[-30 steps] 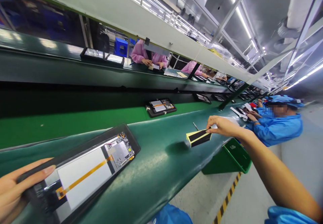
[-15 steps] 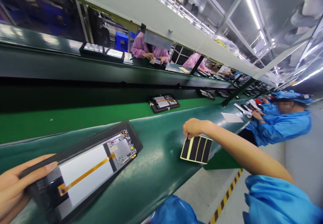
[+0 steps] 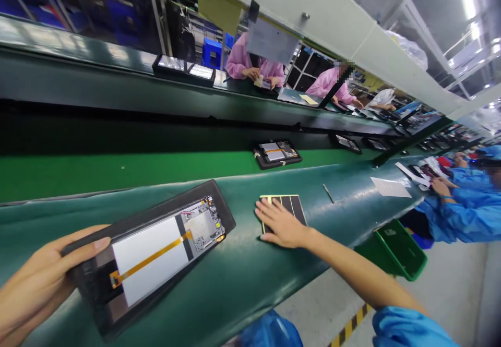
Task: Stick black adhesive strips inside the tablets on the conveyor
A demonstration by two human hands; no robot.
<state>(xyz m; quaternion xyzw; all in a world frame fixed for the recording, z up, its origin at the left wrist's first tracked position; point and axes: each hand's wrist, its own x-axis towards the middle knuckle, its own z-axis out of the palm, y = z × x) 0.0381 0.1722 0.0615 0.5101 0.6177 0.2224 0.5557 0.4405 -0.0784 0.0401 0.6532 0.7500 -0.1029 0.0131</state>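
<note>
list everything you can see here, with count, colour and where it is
opened tablet: 1, black frame, white panel, orange ribbon; near bench, left
strip sheet: 1, black strips on yellow; bench, centre
second opened tablet: 1, black; bright green belt
paper sheet: 1, white; bench, right
thin tool: 1, dark; bench, right of the sheet
bin: 1, green; below bench edge
workers in pink: at least 2; far side of line
workers in blue: at least 1, possibly more; right
left hand: grips the opened tablet's near end
right hand: flat on the strip sheet
</note>
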